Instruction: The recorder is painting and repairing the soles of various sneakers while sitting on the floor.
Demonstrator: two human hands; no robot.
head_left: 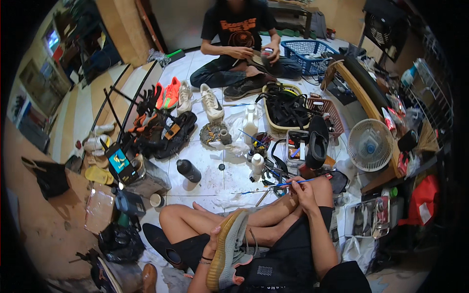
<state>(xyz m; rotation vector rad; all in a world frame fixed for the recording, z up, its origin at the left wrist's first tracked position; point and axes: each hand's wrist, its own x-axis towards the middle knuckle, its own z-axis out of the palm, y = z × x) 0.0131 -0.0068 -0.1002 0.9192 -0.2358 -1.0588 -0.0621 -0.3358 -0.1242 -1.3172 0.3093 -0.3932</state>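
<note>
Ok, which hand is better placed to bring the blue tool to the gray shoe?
Right, probably: the right hand holds the blue tool; the left hand supports the gray shoe.

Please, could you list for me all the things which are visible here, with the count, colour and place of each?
grey sneaker: 1, grey with tan sole, lower centre
brush: 1, blue handle, above the lap
orange sneakers: 2, orange, upper left
cream sneakers: 2, cream, beside the orange pair
white bottles: 2, white, centre
dark bottle: 1, dark grey, left of centre
yellow basket: 1, pale yellow, upper right of centre
blue basket: 1, blue, behind it
fan: 1, whitish, right
small tools: many, mixed colours, centre; too crowded to count
other person: 1, black shirt, seated opposite
left hand: 1, bare, gripping the grey sneaker
right hand: 1, bare, holding the brush
</note>
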